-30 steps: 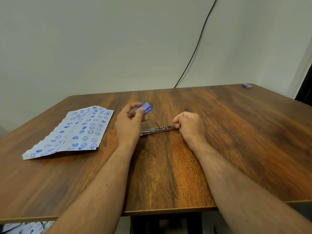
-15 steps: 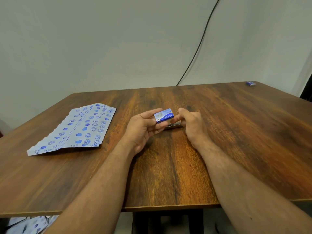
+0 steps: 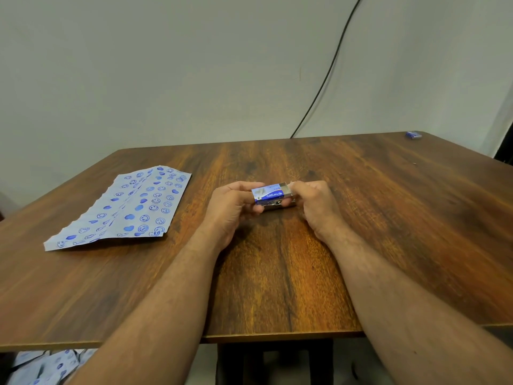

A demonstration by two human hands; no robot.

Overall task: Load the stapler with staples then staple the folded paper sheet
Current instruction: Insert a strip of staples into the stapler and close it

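Note:
A small blue staple box (image 3: 268, 195) is held above the middle of the wooden table (image 3: 388, 232). My left hand (image 3: 231, 211) grips its left end. My right hand (image 3: 316, 205) pinches its right end, where a pale inner tray sticks out a little. The metal stapler (image 3: 274, 206) lies on the table just beneath the box, mostly hidden by the box and my fingers. The folded paper sheet (image 3: 125, 207), printed with blue smileys and hearts, lies flat at the left of the table.
A second small blue box (image 3: 413, 134) sits at the far right corner of the table. A black cable (image 3: 327, 73) runs down the wall behind the table. More printed paper (image 3: 41, 366) lies on the floor at the lower left.
My left hand brought the staple box from the left over the stapler. My right hand left the stapler's end and took hold of the box's right end; the tray now shows.

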